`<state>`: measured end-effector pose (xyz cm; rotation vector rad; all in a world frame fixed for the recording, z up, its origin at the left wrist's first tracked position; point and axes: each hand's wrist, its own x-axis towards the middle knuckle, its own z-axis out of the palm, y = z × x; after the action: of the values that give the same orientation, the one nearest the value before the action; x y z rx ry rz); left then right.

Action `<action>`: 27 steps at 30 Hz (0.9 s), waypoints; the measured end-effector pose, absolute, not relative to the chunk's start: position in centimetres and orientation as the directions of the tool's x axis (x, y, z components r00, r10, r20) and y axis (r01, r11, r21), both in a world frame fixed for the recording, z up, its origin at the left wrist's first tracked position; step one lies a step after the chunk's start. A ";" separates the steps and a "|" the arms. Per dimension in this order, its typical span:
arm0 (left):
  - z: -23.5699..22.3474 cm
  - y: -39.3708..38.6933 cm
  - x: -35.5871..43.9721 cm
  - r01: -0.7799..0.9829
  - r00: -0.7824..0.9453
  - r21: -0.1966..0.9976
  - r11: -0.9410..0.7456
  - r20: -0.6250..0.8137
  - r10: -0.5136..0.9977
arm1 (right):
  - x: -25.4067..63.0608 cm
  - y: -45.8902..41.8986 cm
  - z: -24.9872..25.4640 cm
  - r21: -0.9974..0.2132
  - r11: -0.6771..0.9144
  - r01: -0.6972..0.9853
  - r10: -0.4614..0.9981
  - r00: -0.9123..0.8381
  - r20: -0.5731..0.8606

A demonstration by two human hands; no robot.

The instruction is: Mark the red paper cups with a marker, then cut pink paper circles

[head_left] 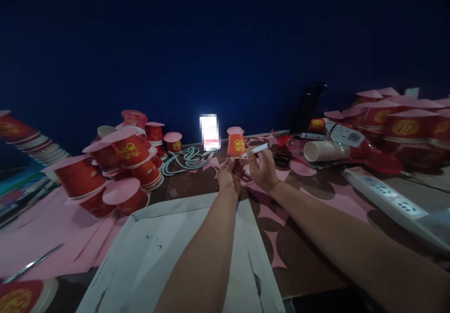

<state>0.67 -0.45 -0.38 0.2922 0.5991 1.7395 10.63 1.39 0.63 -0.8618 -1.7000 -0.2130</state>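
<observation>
Now, pen and red cup meet the hands near the worktop's far edge.
Right grip (256, 164) pinches the white pen (259, 148) by the red cup (236, 145); left grip (230, 174) is pressed together, its hold unclear. Worktop (309, 266).

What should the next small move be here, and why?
Probably to ease the pen's tip along the thin piece in the left hand: the right hand angles the pen that way, its tip close by the left fingers.
</observation>
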 end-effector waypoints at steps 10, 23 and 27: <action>0.0 -0.6 0.7 -0.837 -0.278 0.521 -0.169 -0.138 0.950 | 10.7 1.3 0.7 -0.274 0.716 0.642 0.428 -0.093 0.899; -0.3 -0.5 0.5 -0.831 -0.250 0.540 -0.135 -0.145 0.957 | 10.6 1.3 0.8 -0.300 0.728 0.617 0.430 -0.070 0.900; -0.4 -0.4 0.4 -0.842 -0.239 0.523 -0.132 -0.142 0.961 | 10.7 1.2 0.9 -0.364 0.747 0.556 0.451 -0.023 0.892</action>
<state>0.42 -0.40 -0.42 0.2660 0.5970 1.7192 10.69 1.23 0.87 -0.8167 -1.6523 -0.1001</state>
